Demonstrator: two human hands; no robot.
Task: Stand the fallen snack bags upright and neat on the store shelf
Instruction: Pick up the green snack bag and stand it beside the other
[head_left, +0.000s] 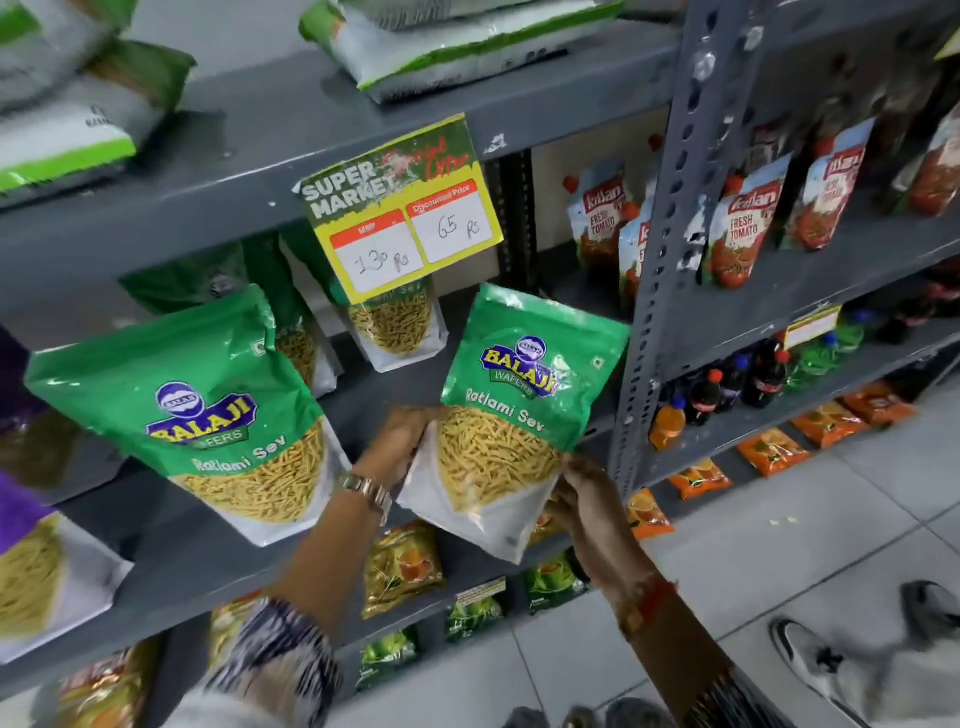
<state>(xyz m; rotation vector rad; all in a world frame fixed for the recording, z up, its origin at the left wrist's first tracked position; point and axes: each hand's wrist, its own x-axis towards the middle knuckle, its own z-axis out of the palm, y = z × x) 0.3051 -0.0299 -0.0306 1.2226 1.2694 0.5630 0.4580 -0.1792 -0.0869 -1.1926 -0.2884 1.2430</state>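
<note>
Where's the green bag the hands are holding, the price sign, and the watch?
Held bag (524, 410): head view, on its green front.
Price sign (405, 208): head view, on its middle.
Watch (366, 491): head view, on its band.

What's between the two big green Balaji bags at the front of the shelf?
In the head view, the left hand and its watch fill the gap between the left bag and the held bag, over bare grey shelf.
</note>
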